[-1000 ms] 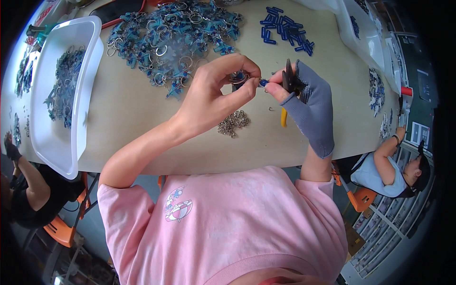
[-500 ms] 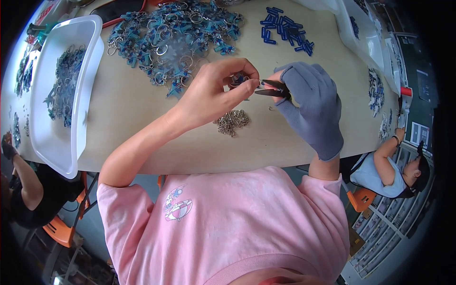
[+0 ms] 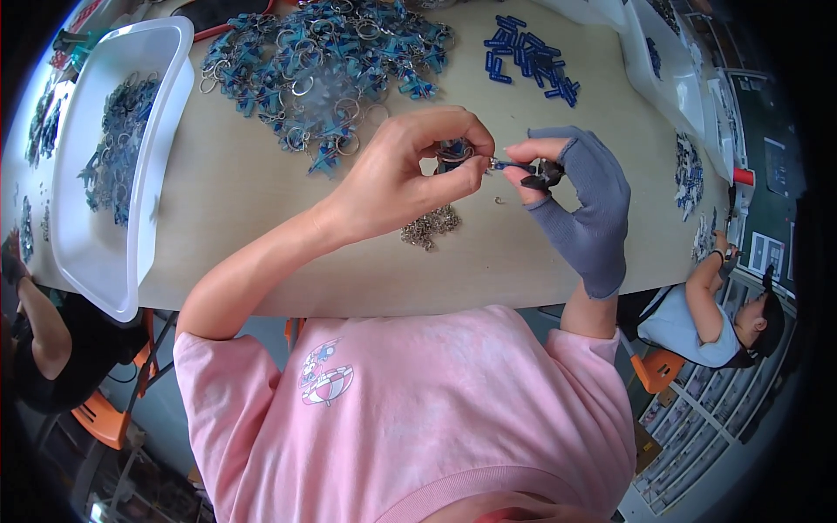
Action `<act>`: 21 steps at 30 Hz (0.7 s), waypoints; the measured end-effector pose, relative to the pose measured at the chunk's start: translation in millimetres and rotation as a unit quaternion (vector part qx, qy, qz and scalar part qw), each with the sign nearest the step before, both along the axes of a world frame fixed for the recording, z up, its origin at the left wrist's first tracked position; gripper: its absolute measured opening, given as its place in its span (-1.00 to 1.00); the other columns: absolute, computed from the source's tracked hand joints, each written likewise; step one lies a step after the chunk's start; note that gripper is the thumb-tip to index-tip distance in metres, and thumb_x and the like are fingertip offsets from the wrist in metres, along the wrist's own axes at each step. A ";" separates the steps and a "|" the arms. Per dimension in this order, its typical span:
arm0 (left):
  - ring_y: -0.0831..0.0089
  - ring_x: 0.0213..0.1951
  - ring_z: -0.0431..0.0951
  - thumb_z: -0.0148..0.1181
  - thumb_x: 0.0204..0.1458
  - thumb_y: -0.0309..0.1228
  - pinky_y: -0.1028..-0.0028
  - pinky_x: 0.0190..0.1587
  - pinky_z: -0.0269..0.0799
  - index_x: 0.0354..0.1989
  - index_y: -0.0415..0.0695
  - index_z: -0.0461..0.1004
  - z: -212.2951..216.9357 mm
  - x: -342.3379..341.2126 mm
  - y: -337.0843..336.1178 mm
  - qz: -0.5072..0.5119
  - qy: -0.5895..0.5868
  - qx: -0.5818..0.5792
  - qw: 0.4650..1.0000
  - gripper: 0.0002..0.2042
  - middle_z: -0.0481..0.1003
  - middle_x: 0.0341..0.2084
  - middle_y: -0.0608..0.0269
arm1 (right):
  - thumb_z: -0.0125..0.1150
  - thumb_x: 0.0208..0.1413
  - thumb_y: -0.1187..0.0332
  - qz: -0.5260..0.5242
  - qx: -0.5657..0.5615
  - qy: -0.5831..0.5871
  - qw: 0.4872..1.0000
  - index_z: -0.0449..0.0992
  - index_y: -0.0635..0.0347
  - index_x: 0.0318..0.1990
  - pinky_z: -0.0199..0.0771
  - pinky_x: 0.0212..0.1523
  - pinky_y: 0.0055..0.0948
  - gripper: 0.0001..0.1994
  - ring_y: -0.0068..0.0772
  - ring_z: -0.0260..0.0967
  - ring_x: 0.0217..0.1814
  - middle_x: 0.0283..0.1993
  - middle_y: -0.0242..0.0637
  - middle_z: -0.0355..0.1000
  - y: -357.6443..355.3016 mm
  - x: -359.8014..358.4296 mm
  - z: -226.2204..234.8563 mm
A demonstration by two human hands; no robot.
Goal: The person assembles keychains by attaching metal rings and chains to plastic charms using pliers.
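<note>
My bare left hand [image 3: 397,179] pinches a small blue keychain charm with a metal ring [image 3: 453,153] above the tan table [image 3: 235,200]. My right hand [image 3: 580,205], in a grey fingerless glove, grips small pliers [image 3: 527,168] whose tip meets the ring. Just below the hands lies a little heap of small metal chains [image 3: 430,227]. A big pile of blue keychains with rings [image 3: 327,57] lies beyond my left hand.
A white plastic tray [image 3: 105,253] holding blue keychains stands at the left. Small dark-blue pieces [image 3: 527,57] lie at the back right. Another white tray [image 3: 667,74] sits at far right. One person sits at lower right [image 3: 719,318], another at lower left [image 3: 39,349].
My right hand has turned from upright to palm-out, bringing the pliers level against the ring. The left hand has stayed put with the charm.
</note>
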State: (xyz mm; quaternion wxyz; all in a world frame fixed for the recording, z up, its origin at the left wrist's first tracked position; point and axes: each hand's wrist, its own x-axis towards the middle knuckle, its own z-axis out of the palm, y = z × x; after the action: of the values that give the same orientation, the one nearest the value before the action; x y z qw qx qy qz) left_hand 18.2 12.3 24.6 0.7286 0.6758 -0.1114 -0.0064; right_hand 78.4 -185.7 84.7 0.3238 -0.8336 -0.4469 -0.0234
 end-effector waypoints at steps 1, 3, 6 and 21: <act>0.66 -0.35 0.33 0.12 0.11 -0.53 0.59 -0.29 0.29 -0.27 -0.31 0.46 -0.5 0.2 -0.8 -0.001 0.000 0.000 1.000 -0.91 0.41 -0.41 0.34 | 0.33 -0.18 0.41 -0.005 0.012 0.001 1.000 0.53 0.14 -0.23 0.37 -0.26 -0.31 -0.72 -0.24 0.41 -0.27 -0.29 -0.32 0.47 0.0 -0.6 -1.5; 0.62 -0.32 0.35 0.11 0.08 -0.57 0.57 -0.26 0.30 -0.28 -0.32 0.46 -1.9 0.1 -1.9 0.029 -0.034 0.000 0.999 -0.91 0.41 -0.41 0.32 | 0.34 -0.17 0.40 -0.021 -0.008 -0.023 0.999 0.53 0.14 -0.24 0.37 -0.26 -0.31 -0.73 -0.24 0.41 -0.27 -0.29 -0.31 0.47 0.6 -2.7 -3.3; 0.58 -0.32 0.36 0.11 0.04 -0.59 0.55 -0.26 0.29 -0.28 -0.32 0.47 -7.6 0.6 -3.3 0.060 -0.046 0.004 0.997 -0.91 0.40 -0.41 0.30 | 0.34 -0.15 0.37 -0.019 -0.048 -0.087 0.995 0.53 0.14 -0.25 0.36 -0.28 -0.31 -0.75 -0.25 0.40 -0.30 -0.31 -0.32 0.47 3.2 -4.5 -1.3; 0.67 -0.37 0.36 0.13 0.12 -0.51 0.61 -0.32 0.30 -0.23 -0.31 0.47 -4.1 0.0 -1.0 -0.015 0.077 -0.116 0.990 -0.88 0.44 -0.41 0.37 | 0.30 0.07 0.43 -0.099 0.083 0.311 0.942 0.53 0.26 -0.32 0.26 -0.36 -0.67 -0.90 -0.74 0.27 -0.43 -0.47 -0.50 0.41 6.8 -2.4 -5.8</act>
State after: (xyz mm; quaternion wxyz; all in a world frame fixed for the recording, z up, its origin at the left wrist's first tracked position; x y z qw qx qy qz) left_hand 18.1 11.3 20.5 0.8085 0.5822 -0.0653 -0.0565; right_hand 76.0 -178.8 78.9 0.5105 -0.8096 -0.2360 0.1681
